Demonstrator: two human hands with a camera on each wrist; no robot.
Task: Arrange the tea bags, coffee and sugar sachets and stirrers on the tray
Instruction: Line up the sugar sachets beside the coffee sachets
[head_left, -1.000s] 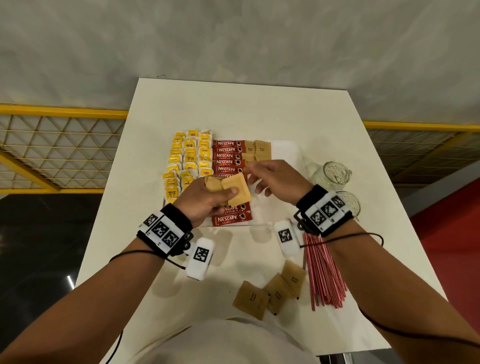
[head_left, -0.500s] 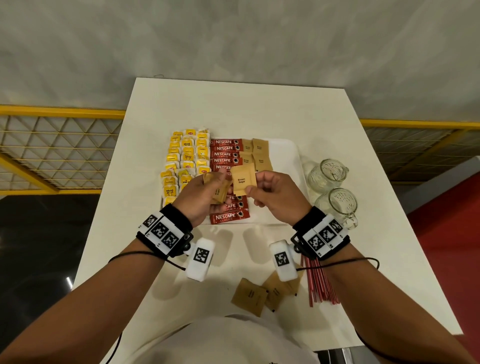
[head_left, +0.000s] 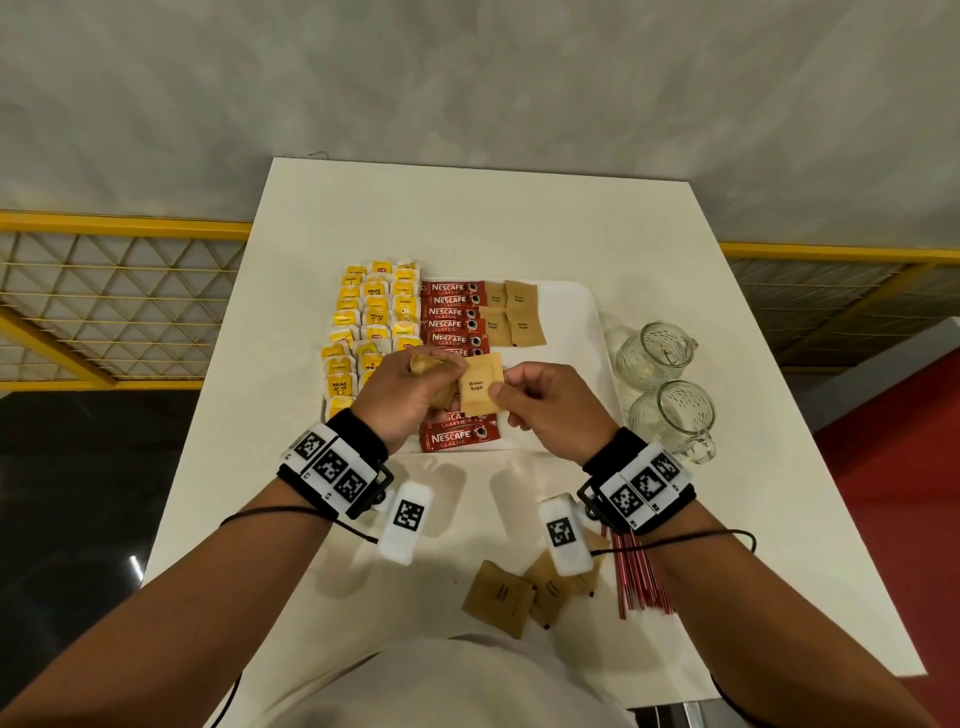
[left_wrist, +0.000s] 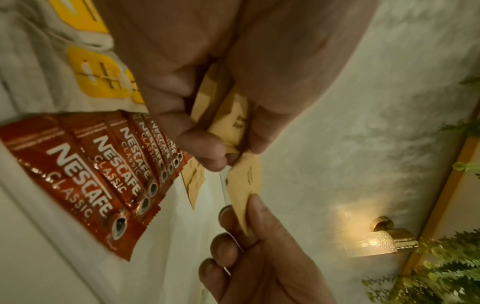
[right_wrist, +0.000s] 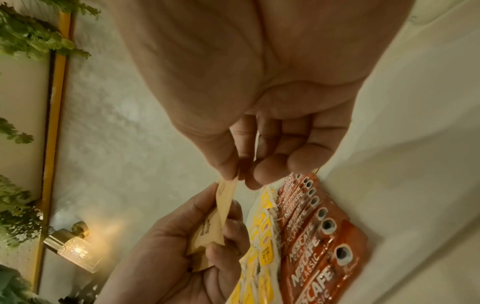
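Room, L to R: yellow lattice railing on the left, grey mottled wall behind, white table in the middle, red floor far right. Wrist views also catch green foliage and a lit wall lamp.

On the table sits a white tray. Its L side holds yellow tea bags in approx. three columns, then red Nescafe coffee sachets stacked in a column w/ labels facing up, then four brown sugar sachets laid flat in a 2x2 block.

Over the tray's near part, left hand grips a small wad of sugar sachets, fingers curled round them; count unclear, prob. two or three. Just R of it, the held sugar sachet, tan paper printed "Brown Sugar", is pinched at its R edge between thumb and forefinger of the right hand, other fingers curled loosely; its L edge touches the left hand.

Two glass jars stand R of the tray. At the near edge lie loose sugar sachets and, to their R, red stirrers.
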